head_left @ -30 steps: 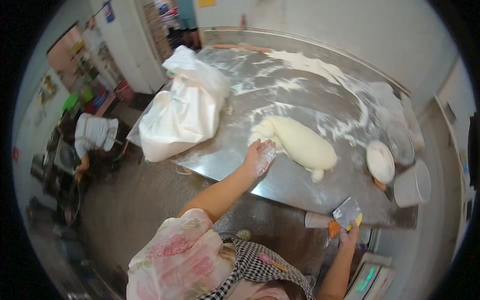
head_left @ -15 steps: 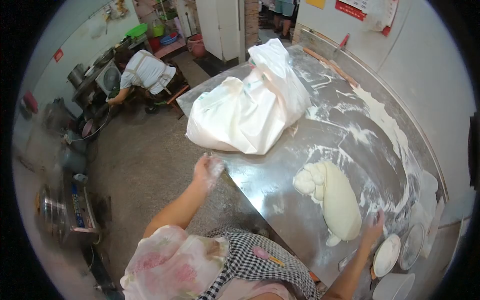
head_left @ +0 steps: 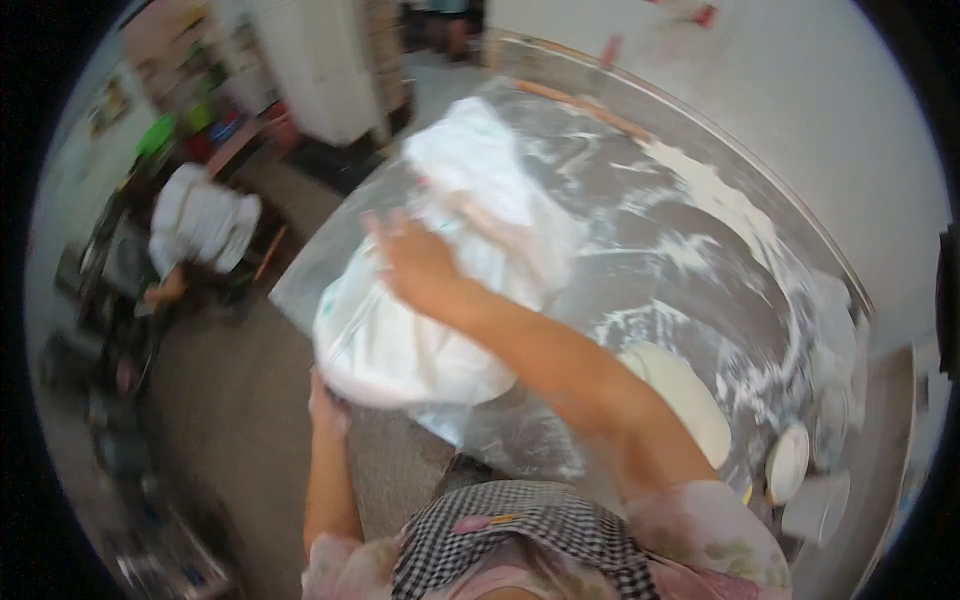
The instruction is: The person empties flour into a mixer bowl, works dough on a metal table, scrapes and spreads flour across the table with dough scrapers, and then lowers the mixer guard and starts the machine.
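Observation:
A large white plastic bag [head_left: 400, 350], bulging with contents I cannot see, lies across the corner of the metal table [head_left: 650, 265], its near end over the edge. At its lower left side is my left hand [head_left: 328, 405], touching or very close to the bag; its fingers are blurred and partly hidden. My right hand [head_left: 412, 262] reaches over the bag's top with fingers spread, holding nothing that shows. Below my right forearm sits a pale lump of dough [head_left: 685, 395], partly covered by the arm.
Flour [head_left: 710, 180] is strewn over the table. A rolling pin [head_left: 580, 108] lies along the back edge. Near the right side stand a bowl of white powder [head_left: 788, 462] and a white tub [head_left: 815, 510]. Another person [head_left: 205, 220] bends down at the left.
My right hand has swung from beside the dough across to the bag. My left hand has moved to the bag's lower side. The view has shifted, and the bag's shape has changed.

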`<state>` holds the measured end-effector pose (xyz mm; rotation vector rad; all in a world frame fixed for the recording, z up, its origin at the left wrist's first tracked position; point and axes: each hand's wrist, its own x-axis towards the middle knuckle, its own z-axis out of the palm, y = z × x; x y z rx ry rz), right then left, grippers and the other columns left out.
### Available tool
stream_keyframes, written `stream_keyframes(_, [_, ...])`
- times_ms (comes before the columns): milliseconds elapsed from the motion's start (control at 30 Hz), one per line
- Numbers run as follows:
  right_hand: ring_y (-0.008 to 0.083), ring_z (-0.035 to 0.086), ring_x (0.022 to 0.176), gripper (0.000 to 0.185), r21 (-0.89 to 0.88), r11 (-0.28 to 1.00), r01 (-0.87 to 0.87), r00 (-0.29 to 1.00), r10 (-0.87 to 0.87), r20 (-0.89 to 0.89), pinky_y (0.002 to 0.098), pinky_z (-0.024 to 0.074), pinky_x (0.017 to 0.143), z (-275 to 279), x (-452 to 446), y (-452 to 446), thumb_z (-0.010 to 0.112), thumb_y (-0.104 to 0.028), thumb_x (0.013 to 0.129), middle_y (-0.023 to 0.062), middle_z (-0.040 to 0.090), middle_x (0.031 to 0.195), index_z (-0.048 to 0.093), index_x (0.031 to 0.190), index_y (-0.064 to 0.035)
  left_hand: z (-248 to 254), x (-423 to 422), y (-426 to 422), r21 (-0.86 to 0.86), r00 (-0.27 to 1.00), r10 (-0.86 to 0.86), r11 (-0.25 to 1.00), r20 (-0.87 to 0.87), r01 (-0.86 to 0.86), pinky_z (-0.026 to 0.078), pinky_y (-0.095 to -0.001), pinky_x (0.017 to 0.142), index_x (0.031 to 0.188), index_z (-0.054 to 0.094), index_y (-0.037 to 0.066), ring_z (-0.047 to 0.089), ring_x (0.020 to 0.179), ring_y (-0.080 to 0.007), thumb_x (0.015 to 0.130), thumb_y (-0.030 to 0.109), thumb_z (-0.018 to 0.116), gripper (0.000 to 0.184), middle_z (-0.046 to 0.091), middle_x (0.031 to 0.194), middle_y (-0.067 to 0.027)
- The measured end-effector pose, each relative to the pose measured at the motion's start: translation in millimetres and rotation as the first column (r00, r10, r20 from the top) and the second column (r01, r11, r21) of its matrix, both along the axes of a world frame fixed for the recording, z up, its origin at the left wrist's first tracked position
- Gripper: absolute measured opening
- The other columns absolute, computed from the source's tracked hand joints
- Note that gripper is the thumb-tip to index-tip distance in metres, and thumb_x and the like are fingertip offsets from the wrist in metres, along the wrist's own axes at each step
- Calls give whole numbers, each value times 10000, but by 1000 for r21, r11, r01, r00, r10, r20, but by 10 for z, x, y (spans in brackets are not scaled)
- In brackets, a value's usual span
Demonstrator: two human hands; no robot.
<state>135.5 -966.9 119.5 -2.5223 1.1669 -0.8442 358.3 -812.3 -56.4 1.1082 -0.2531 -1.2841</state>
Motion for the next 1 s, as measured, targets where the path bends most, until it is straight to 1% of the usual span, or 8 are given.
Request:
stream_keyframes(67, [329, 530, 958, 529, 137, 987, 85, 995, -76, -71, 432, 438, 773, -148, 248, -161, 522, -116, 776, 206, 482, 1099, 359, 1279, -105, 210, -142, -27, 42, 997, 58, 998, -56, -56, 354, -401, 970, 1272, 395, 57, 405, 1187, -258, 908, 410, 387, 506, 413, 1307, -84])
stream_keyframes(133, [328, 571, 856, 158, 300, 952, 66, 993, -33, -113, 421, 457, 731, -202, 257, -283, 499, -108, 780, 190, 589, 915, 572, 913, -64, 520, -346, -69, 156, 994, 110, 982, -4, -108, 393, -409, 931, 1258, 405, 45, 453, 1138, -279, 916, 386, 343, 487, 441, 1278, -105])
stream_keyframes(200, [332, 576, 821, 108, 333, 941, 56, 977, -121, 178, 416, 450, 716, -267, 186, -332, 520, -121, 766, 186, 596, 817, 582, 798, -39, 518, -379, -72, -48, 997, -8, 999, 82, 12, 422, -409, 896, 1243, 413, 24, 477, 1109, -283, 922, 353, 322, 468, 463, 1247, -124])
stream_keyframes(500, [202, 581, 700, 201, 385, 908, 164, 696, -383, 607, 318, 465, 659, 1031, -1589, -659, 489, -111, 808, 118, 631, 817, 630, 930, -36, 1545, -1217, -793, -66, 969, -86, 992, 230, 104, 461, -349, 845, 1171, 460, -23, 554, 993, -265, 926, 292, 335, 418, 533, 1145, -139])
stream_keyframes(567, [182, 574, 659, 215, 82, 947, 311, 761, -300, 575, 304, 465, 605, 1030, -2095, -755, 499, -148, 817, 93, 623, 814, 632, 958, -52, 1935, -1575, -974, -98, 988, -141, 984, 60, 147, 469, -334, 835, 1149, 473, -20, 567, 965, -247, 920, 283, 365, 394, 540, 1124, -148])
stream_keyframes(667, [157, 580, 677, 207, 365, 797, 481, 495, -591, 637, 292, 472, 571, 1395, -2720, -562, 512, -146, 813, 63, 608, 802, 620, 959, -48, 2213, -1926, -1331, -281, 962, -274, 923, 8, 265, 462, -340, 828, 1112, 497, -12, 570, 948, -234, 914, 273, 384, 365, 565, 1080, -132])
stream_keyframes(900, [236, 601, 778, 249, 387, 797, 464, -9, -433, 902, 367, 518, 676, 1606, -4625, -122, 589, -107, 814, 162, 592, 882, 539, 977, 75, 3256, -3275, -1943, -393, 882, -470, 816, -26, 423, 466, -386, 815, 1061, 517, 4, 584, 921, -262, 895, 294, 421, 347, 591, 1045, -121])
stream_keyframes(1000, [236, 596, 754, 290, 311, 642, 700, 59, -486, 872, 373, 515, 631, 1409, -5814, 93, 598, -116, 810, 161, 585, 889, 516, 1006, 82, 3515, -4013, -2204, -497, 858, -510, 731, 58, 468, 492, -407, 785, 1034, 500, -11, 594, 863, -296, 895, 275, 389, 337, 585, 1025, -152])
